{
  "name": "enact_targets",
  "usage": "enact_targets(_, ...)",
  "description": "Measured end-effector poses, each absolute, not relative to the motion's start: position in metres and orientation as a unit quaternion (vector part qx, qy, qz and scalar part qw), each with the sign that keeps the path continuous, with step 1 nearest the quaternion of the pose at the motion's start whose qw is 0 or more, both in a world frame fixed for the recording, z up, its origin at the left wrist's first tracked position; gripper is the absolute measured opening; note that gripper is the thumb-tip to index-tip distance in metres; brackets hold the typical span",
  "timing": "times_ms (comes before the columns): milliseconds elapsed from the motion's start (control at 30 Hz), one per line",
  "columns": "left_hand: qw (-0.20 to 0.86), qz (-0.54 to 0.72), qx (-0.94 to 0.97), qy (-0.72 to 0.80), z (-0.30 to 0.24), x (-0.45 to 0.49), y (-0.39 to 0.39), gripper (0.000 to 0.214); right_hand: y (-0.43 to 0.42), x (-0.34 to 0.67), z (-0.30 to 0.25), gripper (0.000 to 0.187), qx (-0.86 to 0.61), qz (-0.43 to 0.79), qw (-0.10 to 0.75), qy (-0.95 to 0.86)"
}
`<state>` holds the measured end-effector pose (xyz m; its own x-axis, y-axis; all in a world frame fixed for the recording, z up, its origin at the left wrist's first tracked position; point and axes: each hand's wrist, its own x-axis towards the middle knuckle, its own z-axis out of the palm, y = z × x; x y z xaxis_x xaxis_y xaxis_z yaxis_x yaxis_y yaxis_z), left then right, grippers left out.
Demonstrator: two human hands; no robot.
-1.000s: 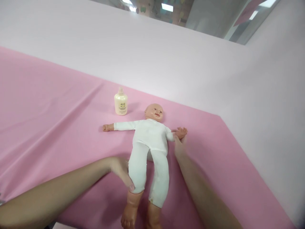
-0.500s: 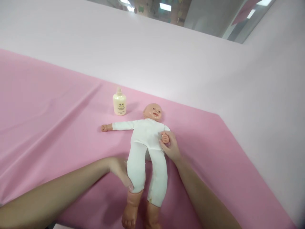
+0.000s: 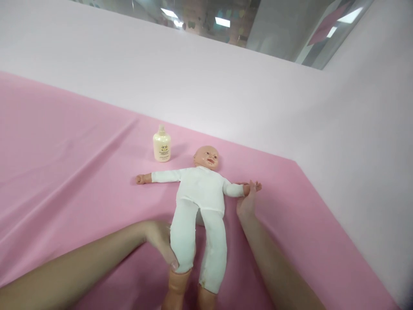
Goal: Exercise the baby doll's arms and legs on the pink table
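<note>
The doll (image 3: 200, 187), central on pink cloth (image 3: 290, 206), is being clasped at its seven-o'clock leg (image 3: 183, 247) by the left hand (image 3: 160, 242) and pinched at its three-o'clock wrist (image 3: 246, 190) by the right hand (image 3: 247, 202), light pressure being advisable.

White-suited doll (image 3: 200, 189), pink cloth (image 3: 97, 185), cream bottle (image 3: 161, 146)

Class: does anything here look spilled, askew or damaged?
The pink sheet is creased at left, unlike its smoother right side; a small brownish mark stands out on a white leg cuff of the doll.

1 cream bottle (image 3: 161, 146) upright on pink sheet (image 3: 97, 181), white wall (image 3: 193, 90) and glass pane (image 3: 206, 26) beyond
</note>
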<state>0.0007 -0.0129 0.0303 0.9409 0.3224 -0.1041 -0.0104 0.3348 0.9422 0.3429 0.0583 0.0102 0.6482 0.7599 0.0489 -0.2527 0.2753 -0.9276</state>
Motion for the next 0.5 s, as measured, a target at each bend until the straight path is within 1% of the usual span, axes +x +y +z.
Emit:
enact_targets(33,0.783,0.063,0.61,0.103,0.035,0.002,-0.012,0.057,0.06,0.345,0.009,0.049,-0.502,0.337,0.761,-0.235)
enact_targets(100,0.768,0.067,0.633,0.072,0.041,0.004,-0.01,0.056,0.061,0.347,0.007,0.056,-0.504,0.344,0.761,-0.218)
enact_targets(167,0.781,0.057,0.62,0.047,0.04,0.006,-0.009,0.056,0.059,0.344,0.005,0.078,-0.514,0.346,0.743,-0.252)
enact_targets(233,0.806,0.001,0.592,0.015,0.032,0.008,-0.01,0.057,0.057,0.34,0.004,0.106,-0.523,0.335,0.714,-0.325)
enact_targets(267,0.817,-0.028,0.576,-0.001,0.027,0.01,-0.01,0.058,0.055,0.338,0.004,0.116,-0.523,0.328,0.699,-0.36)
enact_targets(300,0.827,-0.05,0.559,-0.021,0.021,0.011,-0.011,0.06,0.054,0.337,0.003,0.121,-0.521,0.325,0.689,-0.385)
enact_targets(333,0.839,-0.068,0.538,-0.044,0.015,0.013,-0.012,0.061,0.054,0.336,0.003,0.124,-0.516,0.327,0.688,-0.393)
enact_targets(400,0.861,-0.078,0.496,-0.076,0.006,0.016,-0.013,0.058,0.056,0.339,0.001,0.122,-0.508,0.346,0.702,-0.359)
enact_targets(467,0.868,-0.097,0.476,-0.104,0.002,0.019,-0.013,0.061,0.06,0.345,-0.003,0.115,-0.507,0.368,0.723,-0.291)
enact_targets(500,0.866,-0.105,0.476,-0.109,0.002,0.019,-0.012,0.063,0.064,0.348,-0.006,0.107,-0.507,0.374,0.732,-0.26)
